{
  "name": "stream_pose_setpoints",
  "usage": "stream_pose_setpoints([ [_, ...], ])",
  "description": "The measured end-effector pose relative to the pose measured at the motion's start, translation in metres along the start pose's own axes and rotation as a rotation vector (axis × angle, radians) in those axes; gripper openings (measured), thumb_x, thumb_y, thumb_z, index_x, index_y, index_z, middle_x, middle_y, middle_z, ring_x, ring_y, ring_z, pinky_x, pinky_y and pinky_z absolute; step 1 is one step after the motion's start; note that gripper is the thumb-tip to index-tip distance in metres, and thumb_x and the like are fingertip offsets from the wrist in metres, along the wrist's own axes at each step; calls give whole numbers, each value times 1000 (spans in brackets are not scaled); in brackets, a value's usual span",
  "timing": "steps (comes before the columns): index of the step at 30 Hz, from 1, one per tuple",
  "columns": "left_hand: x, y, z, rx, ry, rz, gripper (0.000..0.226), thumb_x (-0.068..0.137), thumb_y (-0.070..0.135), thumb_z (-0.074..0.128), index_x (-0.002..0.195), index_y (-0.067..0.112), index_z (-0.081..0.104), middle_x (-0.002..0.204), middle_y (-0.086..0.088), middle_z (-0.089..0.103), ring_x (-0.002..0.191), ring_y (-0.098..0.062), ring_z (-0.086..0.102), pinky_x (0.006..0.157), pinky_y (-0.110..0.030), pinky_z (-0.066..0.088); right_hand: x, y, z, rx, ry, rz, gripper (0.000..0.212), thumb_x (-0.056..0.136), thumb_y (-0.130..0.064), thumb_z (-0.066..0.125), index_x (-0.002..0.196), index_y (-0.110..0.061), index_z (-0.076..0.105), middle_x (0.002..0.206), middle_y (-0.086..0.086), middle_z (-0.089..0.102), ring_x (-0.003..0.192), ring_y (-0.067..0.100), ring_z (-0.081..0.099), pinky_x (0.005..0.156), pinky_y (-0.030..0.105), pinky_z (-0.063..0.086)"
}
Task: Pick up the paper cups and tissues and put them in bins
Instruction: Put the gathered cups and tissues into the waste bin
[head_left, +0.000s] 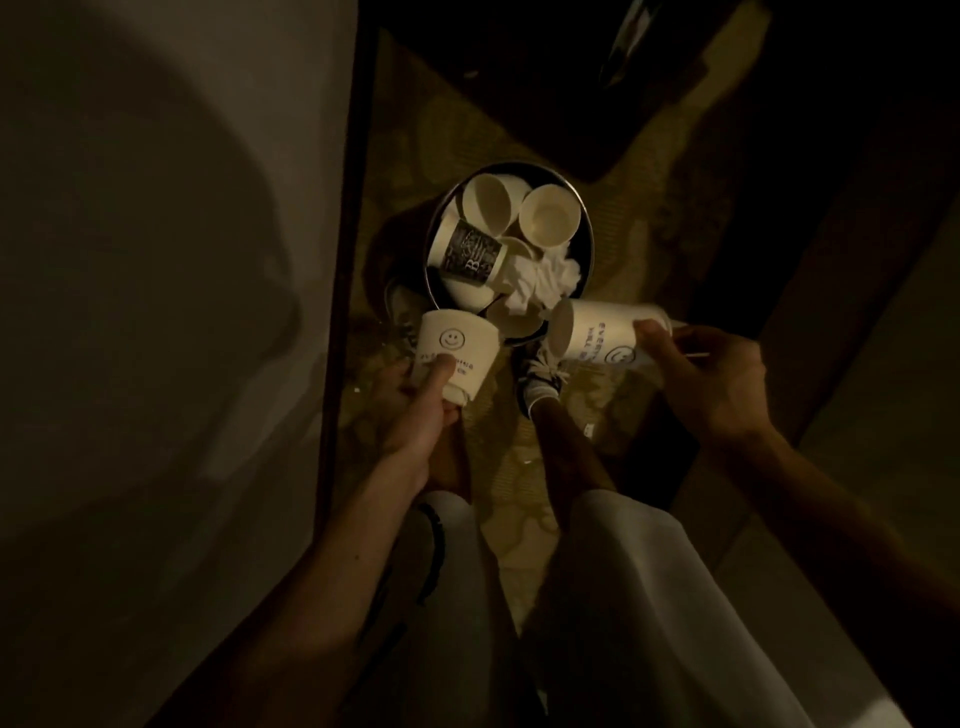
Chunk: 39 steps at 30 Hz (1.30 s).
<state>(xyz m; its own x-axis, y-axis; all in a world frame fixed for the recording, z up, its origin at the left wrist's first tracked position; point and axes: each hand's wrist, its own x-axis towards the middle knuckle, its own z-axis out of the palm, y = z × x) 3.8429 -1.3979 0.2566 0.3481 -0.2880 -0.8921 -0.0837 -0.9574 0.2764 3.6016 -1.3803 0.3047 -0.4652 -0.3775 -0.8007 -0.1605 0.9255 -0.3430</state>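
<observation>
A: What takes up the most room?

B: A broad pale surface (156, 260) fills the whole left side. Its dark edge (340, 291) runs straight down the view. On the right are dark shapes too dim to name. Between them lies a narrow strip of patterned carpet (670, 218).

A: And the bin?

B: The round bin (590, 234) stands in that strip, close to the dark edge, with bare carpet to its right. The person's pale trouser legs (623, 597) and a shoe (540, 376) are just on the near side of it.

A: How full is it?

B: Nearly to the rim. A black-labelled cup (470, 252) lies on its side at the left, two open cups (491, 200) and (550, 215) sit at the back, and crumpled tissues (545, 280) lie at the front right.

A: The hands?

B: The left hand (415, 415) grips the smiley cup (457, 348) by its base, thumb across the front and mouth tilted away. It is over the bin's near-left rim. The right hand (711, 379) has its fingers curled round the base of a second printed cup (602, 335). That one is turned sideways at the near-right rim, mouth facing left towards the tissues.

A: Anything else?

B: A thin pale stick (697, 356) pokes out of the right hand; I cannot tell what it is.
</observation>
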Motion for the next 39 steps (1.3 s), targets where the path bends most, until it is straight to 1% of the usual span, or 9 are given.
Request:
stream_pose_setpoints([
  [5, 49, 4, 21, 296, 112, 318, 40, 80, 29, 78, 102, 18, 48, 83, 17, 52, 69, 3, 52, 45, -4, 38, 19, 10, 7, 10, 10, -8, 25, 88, -43, 64, 92, -18, 65, 84, -7, 65, 62, 11, 66, 46, 23, 56],
  [10, 86, -6, 39, 297, -39, 239, 34, 82, 29, 78, 102, 20, 52, 97, 6, 57, 94, -22, 64, 74, -43, 60, 28, 21, 13, 16, 14, -5, 26, 88, -41, 64, 93, -16, 65, 83, -7, 64, 58, 6, 64, 42, 17, 51],
  [12, 93, -13, 43, 319, -24, 231, 34, 83, 27, 77, 105, 17, 54, 103, 0, 59, 97, -24, 64, 76, -44, 60, 30, 24, 14, 0, 18, -4, 27, 88, -42, 64, 94, -15, 65, 82, -6, 63, 57, 7, 63, 42, 17, 50],
  [18, 96, -17, 56, 344, 225, 254, 46, 78, 36, 79, 109, 8, 59, 90, 5, 58, 66, -2, 50, 38, -3, 32, 36, 32, 17, -14, 0, 1, 34, 88, -45, 63, 101, -14, 66, 87, -7, 64, 67, 9, 65, 49, 20, 52],
  [22, 89, -11, 60, 387, 251, 439, 49, 77, 41, 78, 100, 16, 43, 89, 4, 56, 71, -9, 54, 54, -8, 43, 36, 34, 17, -12, -17, 1, 32, 89, -43, 62, 101, -13, 66, 85, -6, 63, 62, 9, 63, 45, 18, 50],
  [25, 92, -6, 67, 289, 125, 376, 53, 78, 46, 77, 99, 18, 38, 107, -11, 59, 87, -27, 66, 52, -35, 58, 35, 32, 17, -9, -34, -20, 31, 89, -42, 63, 96, -12, 66, 81, -4, 64, 54, 9, 62, 42, 18, 50],
  [30, 104, 6, 82, 208, 70, 396, 50, 80, 44, 76, 97, 16, 38, 95, -4, 56, 68, -20, 65, 38, -24, 50, 43, 33, 19, -25, -25, -13, 39, 87, -46, 64, 101, -9, 69, 90, 0, 68, 75, 17, 69, 62, 37, 59],
  [36, 121, 9, 79, 384, 58, 425, 62, 68, 61, 75, 100, 18, 43, 105, -9, 61, 93, -29, 65, 71, -51, 58, 52, 32, 28, -24, 6, -57, 27, 85, -50, 66, 84, -23, 66, 83, -5, 68, 69, 13, 66, 54, 27, 50],
  [39, 108, 10, 76, 435, 92, 446, 70, 67, 67, 73, 110, 16, 49, 113, -5, 59, 102, -24, 59, 78, -41, 53, 56, 29, 32, -21, 9, -62, 30, 85, -51, 67, 88, -21, 68, 86, -6, 68, 77, 13, 68, 61, 29, 53],
])
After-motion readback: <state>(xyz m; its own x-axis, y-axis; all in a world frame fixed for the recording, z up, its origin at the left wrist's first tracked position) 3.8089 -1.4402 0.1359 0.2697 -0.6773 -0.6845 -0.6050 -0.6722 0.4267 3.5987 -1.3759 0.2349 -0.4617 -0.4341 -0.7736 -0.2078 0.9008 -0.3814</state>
